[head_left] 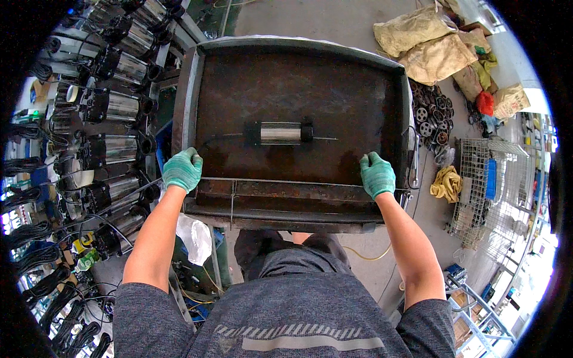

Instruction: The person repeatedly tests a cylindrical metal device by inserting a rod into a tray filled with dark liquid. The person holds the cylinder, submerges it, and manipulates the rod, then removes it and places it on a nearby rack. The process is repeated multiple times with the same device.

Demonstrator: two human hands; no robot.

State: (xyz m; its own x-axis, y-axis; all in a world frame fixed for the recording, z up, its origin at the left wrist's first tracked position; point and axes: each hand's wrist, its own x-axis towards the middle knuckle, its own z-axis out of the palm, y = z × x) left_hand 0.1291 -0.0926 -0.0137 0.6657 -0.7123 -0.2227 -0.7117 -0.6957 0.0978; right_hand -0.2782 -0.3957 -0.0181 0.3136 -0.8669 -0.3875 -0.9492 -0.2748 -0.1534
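Observation:
My left hand (183, 170), in a green knit glove, is closed at the near left side of a dark metal tray-topped bench (298, 77). My right hand (377, 175), gloved alike, is closed near the tray's right side. A thin straight metal edge or rod (286, 181) runs between both gloves; whether the fingers grip it is hidden. Beyond the hands, untouched, a shiny metal cylinder (280, 133) lies crosswise on the tray floor. It has a black right end cap and a thin shaft sticking out at the right.
Racked shiny cylinders (122, 107) with black ends line the left, beside coiled black cables (27, 232). Sacks (436, 56), a heap of dark wheels (431, 116) and a wire cage (486, 185) stand to the right. A white bag (194, 238) hangs near the bench's front left.

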